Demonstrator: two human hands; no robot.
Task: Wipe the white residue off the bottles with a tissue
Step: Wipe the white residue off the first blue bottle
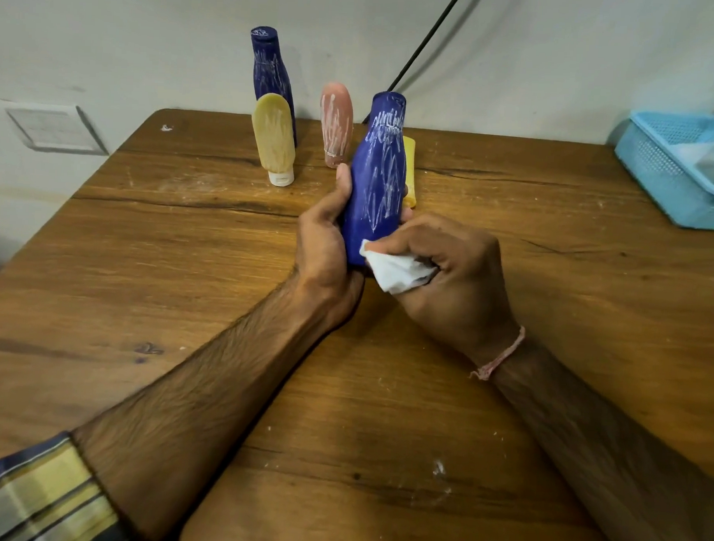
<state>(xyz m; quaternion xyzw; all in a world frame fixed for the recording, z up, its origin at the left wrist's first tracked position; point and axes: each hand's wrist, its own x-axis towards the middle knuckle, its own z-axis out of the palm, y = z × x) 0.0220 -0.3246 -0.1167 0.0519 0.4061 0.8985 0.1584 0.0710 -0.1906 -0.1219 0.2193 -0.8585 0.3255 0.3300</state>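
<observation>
Held bottle (pixel 377 178): deep blue, matte plastic. Rounded body narrows at a soft shoulder to a blunt neck. White chalky scribbles run in zigzags down the front, denser around the neck. The lowest part looks cleaner, though my view there is partly blocked.

Position: above the middle of the wooden table (pixel 185 264), between the two hands. I can't tell whether its base touches the wood.

Axis: long axis near upright, neck end up and leaning slightly right and away from the camera.

Left hand (pixel 327 249): fingers wrapped around the lower body from the left, thumb laid straight up the bottle's side.

Right hand (pixel 452 273): fingers clenched on a crumpled white tissue (pixel 396 269), soft and folded. One corner of it presses against the bottle's lower right side. A pale pink thread (pixel 500 356) circles that wrist.

Far edge of the table:
- A second dark blue bottle (pixel 271 77), upright, scribbled white.
- A pale yellow tube (pixel 273 134) just in front of it, standing on its white cap, streaked.
- A pink bottle (pixel 336 124), rounded top, also streaked.
- A yellow item (pixel 409 167), mostly hidden behind the held bottle.

Tabletop: brown grained wood with dark cracks and white flecks. A light blue mesh basket (pixel 674 168) sits at the right edge.
</observation>
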